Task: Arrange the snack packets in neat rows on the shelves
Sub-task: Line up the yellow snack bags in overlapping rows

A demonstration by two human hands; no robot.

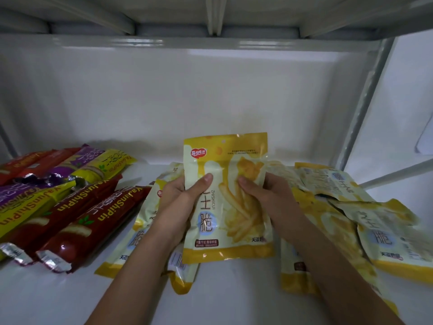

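A yellow and white fries packet (230,160) stands upright above the white shelf (222,299), held by both hands. My left hand (180,198) grips its left edge, thumb on the front. My right hand (264,195) grips its right edge, thumb pressed on the printed fries. More yellow packets lie flat under and left of it (131,249), and several overlap in a loose pile at the right (375,221). Long red, purple and yellow-green stick packets (77,214) lie side by side at the left.
The shelf's white back panel (199,97) rises behind the packets. The underside of an upper shelf (210,17) is overhead. A grey metal upright (365,97) and a slanted bar (398,172) stand at the right.
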